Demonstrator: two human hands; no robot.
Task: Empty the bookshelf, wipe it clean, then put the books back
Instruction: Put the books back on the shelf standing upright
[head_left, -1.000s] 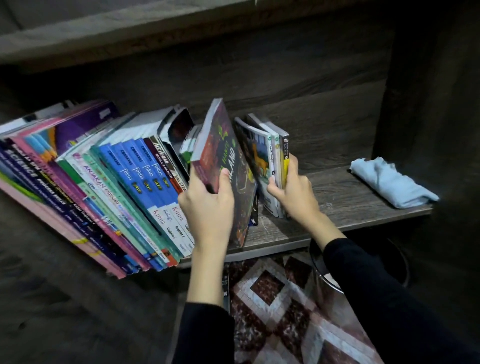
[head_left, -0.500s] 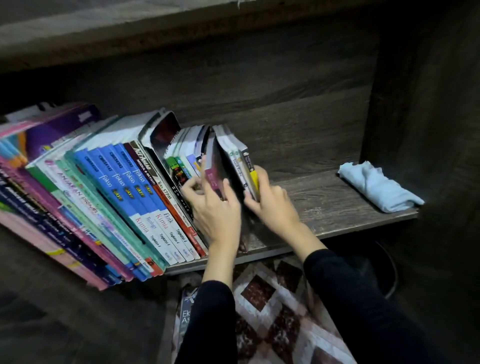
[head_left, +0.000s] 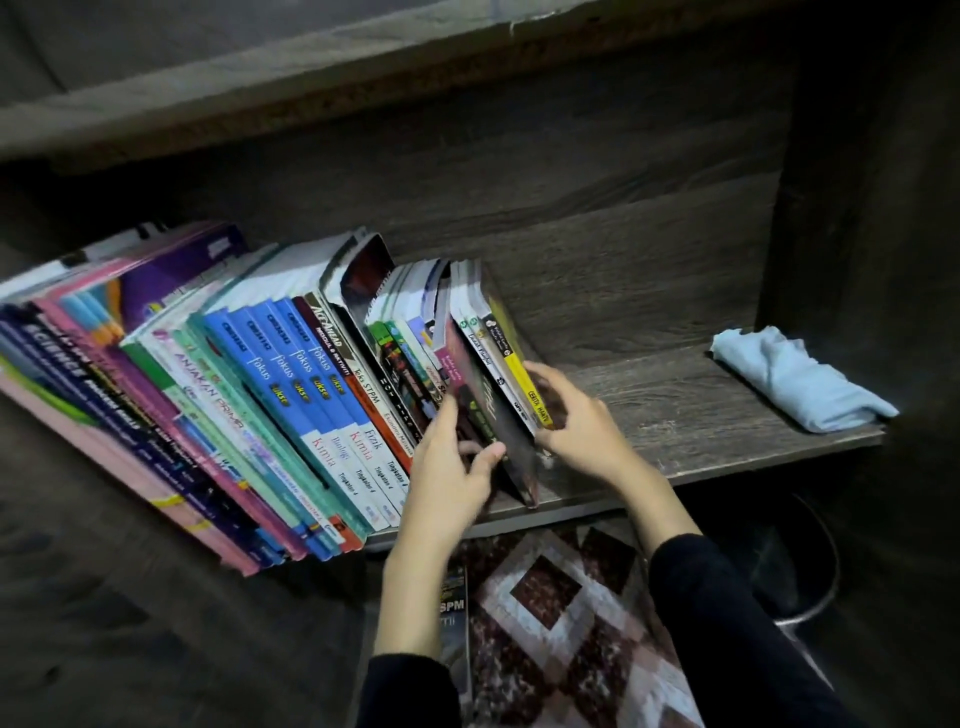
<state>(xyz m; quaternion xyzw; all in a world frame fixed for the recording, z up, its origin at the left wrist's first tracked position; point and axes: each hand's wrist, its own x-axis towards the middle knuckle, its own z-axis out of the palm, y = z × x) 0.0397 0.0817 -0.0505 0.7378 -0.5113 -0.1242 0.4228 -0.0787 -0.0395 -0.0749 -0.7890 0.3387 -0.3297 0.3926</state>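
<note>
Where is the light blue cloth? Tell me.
Head view: the light blue cloth lies bunched at the far right end of the shelf, beside the side panel, clear of the right hand and the books.

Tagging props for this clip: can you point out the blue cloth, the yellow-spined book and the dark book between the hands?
blue cloth (head_left: 795, 382), head view, middle of the folded bundle.
yellow-spined book (head_left: 519, 376), head view, midway along the spine.
dark book (head_left: 501, 421), head view, on the front cover.
</note>
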